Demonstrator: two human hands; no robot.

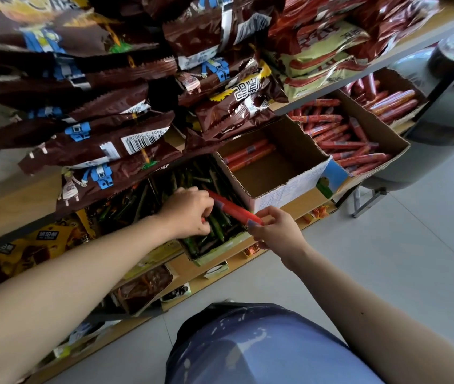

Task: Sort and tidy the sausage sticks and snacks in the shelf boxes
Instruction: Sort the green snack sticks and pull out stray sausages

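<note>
Spanning the gap between the two hands, a red sausage stick is held slantwise above the box of green sticks. Its upper end is pinched in the curled fingers of the left hand, while its lower end, with a bluish label, is pinched between thumb and fingertips of the right hand. A further red tip is seen under the left palm, but what it belongs to cannot be told. The stick is carried over the front right corner of the green box, just beside the wall of a nearly empty cardboard box, in whose far end a few red sausages are laid. Further right, a fuller box of red sausage sticks is set on the same shelf. Brown snack bags are piled on the shelf above and overhang the back of the green box, hiding part of it.
</note>
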